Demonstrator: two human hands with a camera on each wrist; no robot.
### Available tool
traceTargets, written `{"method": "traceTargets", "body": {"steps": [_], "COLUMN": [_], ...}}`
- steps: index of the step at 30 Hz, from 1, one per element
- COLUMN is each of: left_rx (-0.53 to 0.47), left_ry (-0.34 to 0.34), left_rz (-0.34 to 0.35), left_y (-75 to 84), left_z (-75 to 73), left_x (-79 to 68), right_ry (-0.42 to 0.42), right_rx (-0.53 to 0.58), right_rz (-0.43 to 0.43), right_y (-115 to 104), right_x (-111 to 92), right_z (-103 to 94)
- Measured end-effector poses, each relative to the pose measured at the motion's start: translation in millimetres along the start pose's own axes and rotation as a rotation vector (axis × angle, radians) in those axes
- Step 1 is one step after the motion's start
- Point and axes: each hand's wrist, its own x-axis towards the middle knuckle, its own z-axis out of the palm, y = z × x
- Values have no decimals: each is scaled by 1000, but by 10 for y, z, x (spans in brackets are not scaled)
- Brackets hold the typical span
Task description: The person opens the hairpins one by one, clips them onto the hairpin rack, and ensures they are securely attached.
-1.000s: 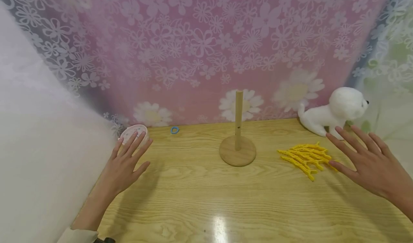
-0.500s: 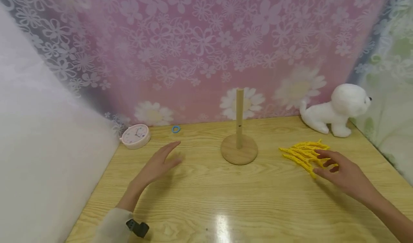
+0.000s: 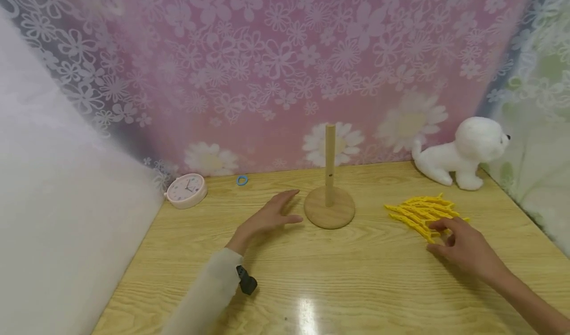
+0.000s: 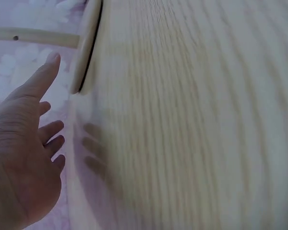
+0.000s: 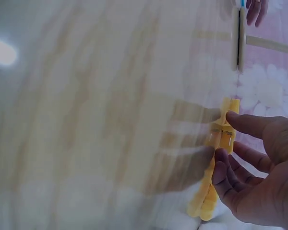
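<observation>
Several yellow forked plastic sticks [image 3: 420, 211] lie side by side at the right of the wooden table. My right hand [image 3: 465, 248] is at their near right end, thumb and fingers curved and apart. In the right wrist view, the thumb and fingertips of this hand [image 5: 259, 163] are right at the yellow sticks [image 5: 225, 136], without a pinch. A wooden stand, a round base with an upright peg [image 3: 329, 167], stands in the middle. My left hand [image 3: 267, 216] reaches beside its base, holding nothing, with thumb and fingers spread. The left wrist view shows that hand [image 4: 24, 143] near the base [image 4: 86, 48].
A pink round clock [image 3: 187, 190] lies at the back left, with a small blue ring [image 3: 242, 180] to its right. At the back right stands a white plush dog [image 3: 463, 154]. A pink flowered curtain [image 3: 267, 77] closes off the table's back edge.
My left hand has moved right, from over the clock to beside the stand. My right hand has come down and left to the yellow sticks, its fingers now more curved.
</observation>
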Motion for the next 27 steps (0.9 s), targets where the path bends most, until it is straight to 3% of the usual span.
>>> {"method": "traceTargets", "body": {"steps": [7, 13, 20, 27], "left_rx": [65, 243, 243, 166], "left_ry": [-26, -56, -38, -13], "left_rz": [34, 130, 142, 53], "left_y": [-8, -27, -27, -37], "left_z": [165, 230, 273, 284], "left_x": [296, 487, 519, 457], "right_ry": [-17, -31, -51, 2], "right_rx": [-41, -69, -78, -63], "right_rz": [26, 26, 19, -100], "right_y": [7, -20, -60, -123], "right_x": [45, 82, 69, 137], "right_z": [33, 5, -75, -69]}}
